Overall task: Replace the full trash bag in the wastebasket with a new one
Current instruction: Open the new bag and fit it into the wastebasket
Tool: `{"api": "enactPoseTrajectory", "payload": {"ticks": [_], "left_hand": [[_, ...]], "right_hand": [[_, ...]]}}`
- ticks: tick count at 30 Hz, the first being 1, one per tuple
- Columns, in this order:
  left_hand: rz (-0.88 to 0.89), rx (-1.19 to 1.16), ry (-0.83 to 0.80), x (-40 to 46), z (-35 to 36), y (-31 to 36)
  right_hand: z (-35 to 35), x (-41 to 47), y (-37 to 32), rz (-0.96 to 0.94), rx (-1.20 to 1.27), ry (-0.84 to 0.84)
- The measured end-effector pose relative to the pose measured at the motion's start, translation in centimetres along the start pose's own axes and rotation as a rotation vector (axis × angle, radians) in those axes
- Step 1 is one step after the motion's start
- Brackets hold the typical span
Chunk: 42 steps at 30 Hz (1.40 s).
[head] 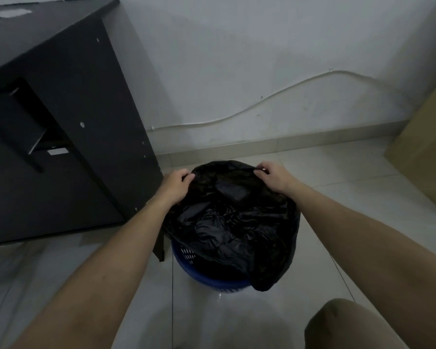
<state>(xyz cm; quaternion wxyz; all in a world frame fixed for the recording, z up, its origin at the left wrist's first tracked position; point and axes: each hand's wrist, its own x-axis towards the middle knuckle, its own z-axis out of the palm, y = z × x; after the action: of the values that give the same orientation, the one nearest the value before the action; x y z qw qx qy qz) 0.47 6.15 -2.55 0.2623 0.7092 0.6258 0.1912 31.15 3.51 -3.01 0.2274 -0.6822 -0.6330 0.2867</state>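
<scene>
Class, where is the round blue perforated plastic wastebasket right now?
In the head view, the blue wastebasket stands on the tiled floor at lower centre, right of the black desk, under the black trash bag.

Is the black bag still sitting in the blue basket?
Yes. The black bag fills the blue basket, draped over its rim; left hand and right hand grip its far edge.

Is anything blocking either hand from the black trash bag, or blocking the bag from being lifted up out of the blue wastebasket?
Nothing visible does. The left hand and right hand already pinch the far edge of the black trash bag, and the space above the blue wastebasket is open. The black desk stands to the left, beside the wastebasket.
</scene>
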Motion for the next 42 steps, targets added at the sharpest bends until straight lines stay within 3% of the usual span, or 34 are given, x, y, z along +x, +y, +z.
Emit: {"api": "enactPoseTrajectory", "payload": {"ticks": [6,11,15,16,18,20,23,25,28,31,33,35,39,42], "left_hand": [[-0.147,-0.062,-0.087,3.7,3.1,-3.5],[-0.352,-0.233,-0.227,6.3,4.7,-5.4],[-0.595,-0.285,-0.331,6.1,5.3,-5.8],[-0.615,-0.276,-0.305,5.7,4.8,-5.8],[-0.675,-0.283,-0.307,4.1,3.0,-5.6],[-0.812,-0.399,-0.443,1.6,1.3,-5.0],[-0.935,-0.601,-0.602,-1.8,0.9,-3.6],[-0.923,-0.645,-0.548,-2.3,1.5,-2.4],[-0.881,-0.707,-0.422,-2.5,1.7,-1.1],[-0.864,-0.659,-0.222,-4.6,1.7,-1.8],[-0.877,-0.607,-0.088,-7.1,2.0,-2.3],[-0.883,-0.621,-0.027,-9.3,2.2,-2.5],[-0.896,-0.784,-0.070,-11.1,2.0,-3.1],[-0.951,-1.119,-0.104,-12.6,1.5,-3.7]], "right_hand": [[2.2,2.5,2.8,0.161,0.058,-0.050],[4.0,4.6,4.4,0.433,0.232,-0.094],[4.7,4.4,5.1,0.665,0.223,-0.370],[4.3,4.2,5.0,0.685,0.266,-0.370],[2.4,2.9,4.8,0.690,0.403,-0.217],[0.4,-0.1,4.5,0.737,0.425,-0.138],[1.3,-5.4,4.3,0.806,0.545,-0.341],[2.7,-6.7,3.4,0.750,0.739,-0.293],[3.2,-5.9,1.9,0.665,0.805,-0.027],[2.2,-7.1,2.0,0.693,0.591,0.090],[2.1,-9.6,2.8,0.727,0.435,0.091],[2.2,-11.8,3.2,0.712,0.437,0.054],[2.0,-13.9,2.8,0.719,0.777,-0.004],[1.9,-14.8,3.0,0.792,1.237,-0.100]]}}
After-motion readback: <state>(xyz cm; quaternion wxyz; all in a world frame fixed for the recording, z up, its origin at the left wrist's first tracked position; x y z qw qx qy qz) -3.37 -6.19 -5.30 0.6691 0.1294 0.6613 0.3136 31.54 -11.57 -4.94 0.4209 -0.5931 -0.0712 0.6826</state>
